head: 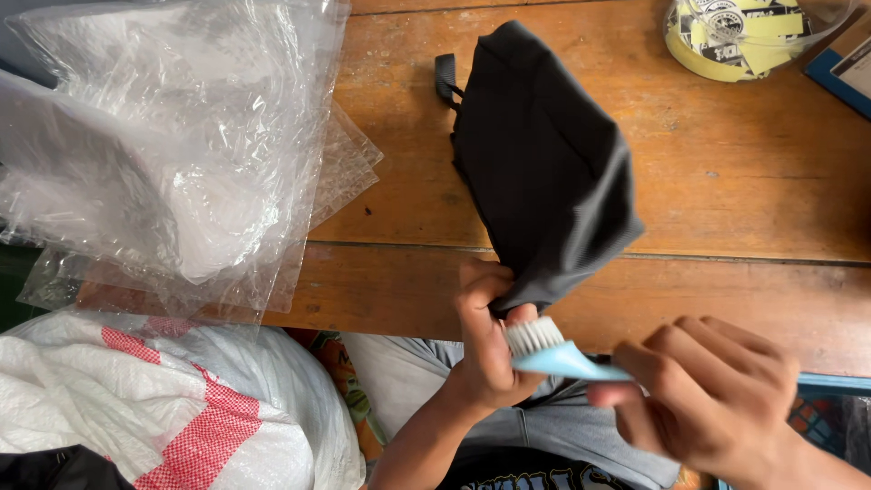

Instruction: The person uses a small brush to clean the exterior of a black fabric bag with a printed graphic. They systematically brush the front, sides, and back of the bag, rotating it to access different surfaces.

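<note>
At the near edge of the wooden tabletop (753, 172), the left hand (485, 340) pinched the hanging corner of a black cloth bag (540, 154), which lay mostly on the boards. The right hand (717, 395) gripped a light blue brush (553, 352), bristles just beside that corner. Clear plastic sheets (172, 136) crowded the left; bare wood lay to the right.

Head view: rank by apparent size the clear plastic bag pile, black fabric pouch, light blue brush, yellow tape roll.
1. Clear crinkled plastic bag pile
2. Black fabric pouch, pinched by the left hand
3-4. Unsure: yellow tape roll is cropped by the frame, and the light blue brush is partly hidden in the right hand.
</note>
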